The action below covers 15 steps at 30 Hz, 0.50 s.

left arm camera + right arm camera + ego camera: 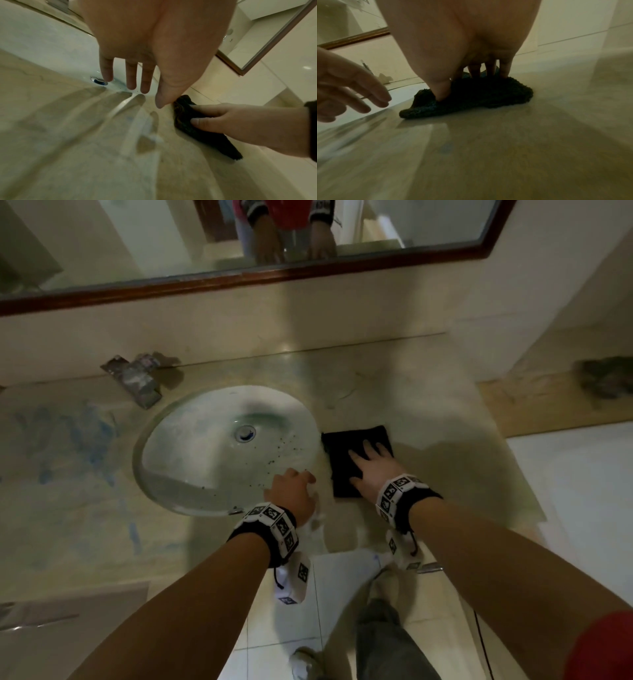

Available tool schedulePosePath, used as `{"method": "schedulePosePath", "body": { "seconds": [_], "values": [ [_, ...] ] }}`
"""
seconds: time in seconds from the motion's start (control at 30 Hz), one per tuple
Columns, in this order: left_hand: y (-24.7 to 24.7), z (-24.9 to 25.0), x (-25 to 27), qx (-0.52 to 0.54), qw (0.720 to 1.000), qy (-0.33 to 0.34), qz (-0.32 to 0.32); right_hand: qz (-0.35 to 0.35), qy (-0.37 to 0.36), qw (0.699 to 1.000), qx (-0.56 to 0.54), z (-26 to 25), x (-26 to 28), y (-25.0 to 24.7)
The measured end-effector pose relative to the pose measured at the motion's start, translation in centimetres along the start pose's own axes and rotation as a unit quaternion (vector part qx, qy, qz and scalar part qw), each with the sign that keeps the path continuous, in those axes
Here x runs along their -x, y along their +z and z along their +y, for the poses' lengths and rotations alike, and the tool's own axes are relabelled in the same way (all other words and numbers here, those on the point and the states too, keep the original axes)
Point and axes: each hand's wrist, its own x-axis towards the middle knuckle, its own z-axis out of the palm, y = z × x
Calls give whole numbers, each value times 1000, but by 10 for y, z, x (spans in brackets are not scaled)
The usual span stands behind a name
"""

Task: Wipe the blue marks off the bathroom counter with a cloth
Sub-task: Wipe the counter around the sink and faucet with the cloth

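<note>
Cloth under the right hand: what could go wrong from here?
1. The cloth sits right of the sink, while the blue marks lie left of it, so wiping here may miss them.
2. The right hand rests with straight fingers on the cloth; it could bunch or slip.
3. The left hand hovers at the sink's rim and may get in the way.

A dark, square terry cloth [356,453] lies flat on the beige marble bathroom counter [428,412], just right of the basin; smeared blue marks [85,436] stain the counter's left side.
</note>
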Motion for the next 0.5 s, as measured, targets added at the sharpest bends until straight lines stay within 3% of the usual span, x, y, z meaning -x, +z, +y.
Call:
{"method": "schedulePosePath", "body": {
  "seconds": [0.33,0.5],
  "values": [
    [14,-6,47,-21,998,43,41,-14,-11,999,26,-53,75,40],
    [24,10,57,-52,994,48,86,-3,-40,999,27,-46,88,51]
  ]
}}
